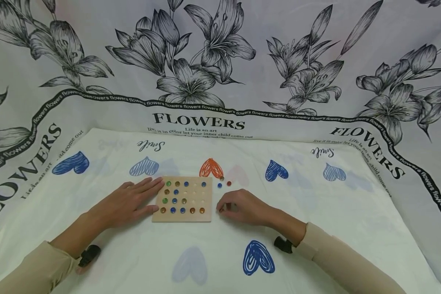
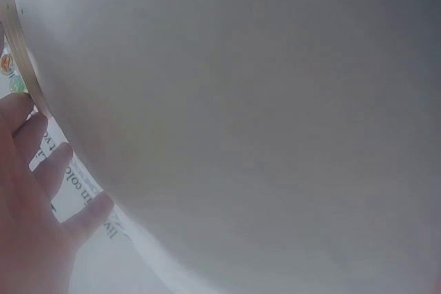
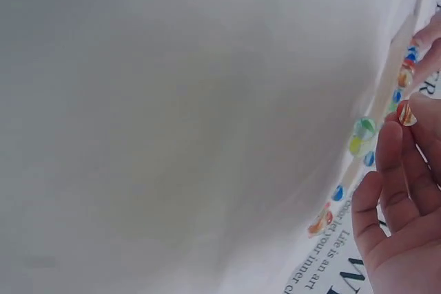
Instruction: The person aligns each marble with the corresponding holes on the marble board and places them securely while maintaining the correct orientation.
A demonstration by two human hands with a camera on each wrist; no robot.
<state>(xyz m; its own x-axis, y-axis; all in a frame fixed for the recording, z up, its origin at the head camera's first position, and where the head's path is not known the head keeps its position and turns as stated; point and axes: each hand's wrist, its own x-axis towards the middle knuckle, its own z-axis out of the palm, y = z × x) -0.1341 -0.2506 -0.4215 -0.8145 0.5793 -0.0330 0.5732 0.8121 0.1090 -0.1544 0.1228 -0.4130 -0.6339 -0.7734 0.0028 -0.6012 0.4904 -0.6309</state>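
A light wooden board [image 1: 207, 218] with rows of small holes lies on the cloth, and green, blue and amber glass marbles fill many of them. The holes toward its upper right mostly hold none. My left hand [image 1: 137, 202] rests at the board's left side, fingers extended, fingertips and thumb touching its edge. Just right of the board, my right hand [image 1: 246, 207] pinches a clear marble [image 3: 406, 113] with a red and orange swirl between thumb and fingertip. Beyond that hand lie a blue marble [image 1: 219, 185], a red marble [image 1: 229, 183] and a brownish marble [image 1: 221, 178].
A white cloth [image 1: 132, 257] printed with hearts covers the table. Behind it hangs a flower-printed sheet [image 1: 261, 81] with a black lettered band. Dark wrist devices sit at both cuffs.
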